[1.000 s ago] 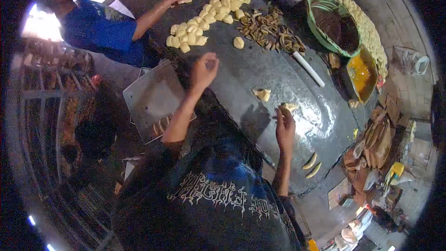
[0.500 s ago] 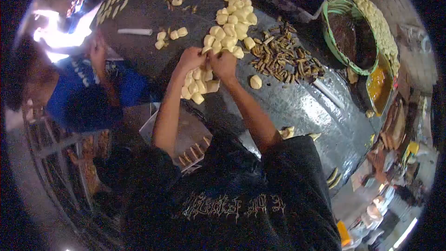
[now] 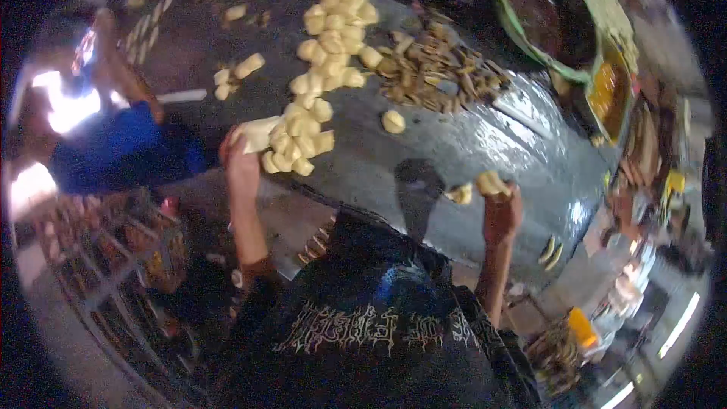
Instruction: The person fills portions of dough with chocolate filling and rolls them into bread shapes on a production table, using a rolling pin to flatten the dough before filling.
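Though joined earlier, left hand (image 3: 241, 160), right hand (image 3: 503, 213) apart — both gripping dough (image 3: 258, 134).

Left hand (image 3: 241, 159) off dough pile (image 3: 303, 144), now holds pale piece (image 3: 257, 133); right hand (image 3: 503, 212) drawn back, holds dough lump (image 3: 492, 182).

Left hand (image 3: 242, 157) and right hand (image 3: 503, 210) wide apart, fingers curled.

Black short-sleeved T-shirt (image 3: 356, 363), pale gothic lettering (image 3: 352, 327) across it, blue patch (image 3: 394, 282) just above the lettering; left hand (image 3: 242, 157) and right hand (image 3: 501, 210) bare.
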Demonstrator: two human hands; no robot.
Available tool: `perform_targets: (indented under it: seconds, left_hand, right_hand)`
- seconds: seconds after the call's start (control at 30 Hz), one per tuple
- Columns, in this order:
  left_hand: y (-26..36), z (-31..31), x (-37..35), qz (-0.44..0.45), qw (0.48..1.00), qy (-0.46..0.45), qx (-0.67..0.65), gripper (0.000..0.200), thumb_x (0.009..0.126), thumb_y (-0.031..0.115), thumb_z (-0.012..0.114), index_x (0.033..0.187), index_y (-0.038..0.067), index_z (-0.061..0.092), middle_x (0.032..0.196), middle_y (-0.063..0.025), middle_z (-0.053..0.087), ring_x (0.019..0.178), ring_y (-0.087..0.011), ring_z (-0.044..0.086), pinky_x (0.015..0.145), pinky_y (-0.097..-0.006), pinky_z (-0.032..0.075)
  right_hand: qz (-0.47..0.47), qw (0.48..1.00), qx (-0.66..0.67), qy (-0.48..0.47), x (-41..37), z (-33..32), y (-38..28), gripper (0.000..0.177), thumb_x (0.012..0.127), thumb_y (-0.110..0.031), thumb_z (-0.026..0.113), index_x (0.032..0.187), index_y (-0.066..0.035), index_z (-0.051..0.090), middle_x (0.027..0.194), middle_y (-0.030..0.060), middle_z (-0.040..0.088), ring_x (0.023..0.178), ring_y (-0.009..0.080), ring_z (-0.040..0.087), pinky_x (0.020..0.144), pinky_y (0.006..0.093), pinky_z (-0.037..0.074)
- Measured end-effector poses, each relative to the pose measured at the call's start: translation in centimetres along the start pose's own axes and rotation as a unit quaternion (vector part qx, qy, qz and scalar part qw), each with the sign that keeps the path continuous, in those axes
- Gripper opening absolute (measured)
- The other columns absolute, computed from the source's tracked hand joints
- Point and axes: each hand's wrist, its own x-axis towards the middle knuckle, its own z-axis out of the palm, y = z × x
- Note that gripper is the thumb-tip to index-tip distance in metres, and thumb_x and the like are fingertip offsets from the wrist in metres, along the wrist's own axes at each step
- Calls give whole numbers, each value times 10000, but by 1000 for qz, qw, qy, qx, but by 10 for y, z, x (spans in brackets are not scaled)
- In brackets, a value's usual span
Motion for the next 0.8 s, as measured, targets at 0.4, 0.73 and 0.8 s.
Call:
perform_targets:
  seconds: [0.4, 0.73, 0.8]
  left_hand:
    - [-159, 359, -124, -112, 810, -530, 225, 322, 996, 282, 612, 1160, 6, 638, 1072, -75, 701, 919, -151, 640, 813, -316, 499]
    - [-143, 258, -201, -30, 913, -198, 355, 251, 1013, 224, 606, 1105, -5, 652, 985, -72, 740, 833, -129, 683, 761, -274, 535]
    - [-129, 222, -195, -14, 937, -139, 321, 234, 1006, 211, 616, 1113, 7, 654, 981, -73, 740, 833, -136, 690, 756, -276, 540]
  right_hand:
    - [-43, 817, -546, 180, 36, -201, -68, 379, 965, -303, 675, 1165, 19, 667, 991, 83, 717, 854, 184, 676, 771, 308, 529]
    - [-88, 916, -360, 155, -114, -309, -39, 285, 964, -173, 681, 1194, -4, 667, 974, 71, 718, 887, 144, 654, 782, 298, 540]
    - [-109, 928, -329, 135, -108, -316, -46, 286, 974, -170, 667, 1204, -1, 665, 976, 63, 717, 880, 141, 645, 791, 290, 533]
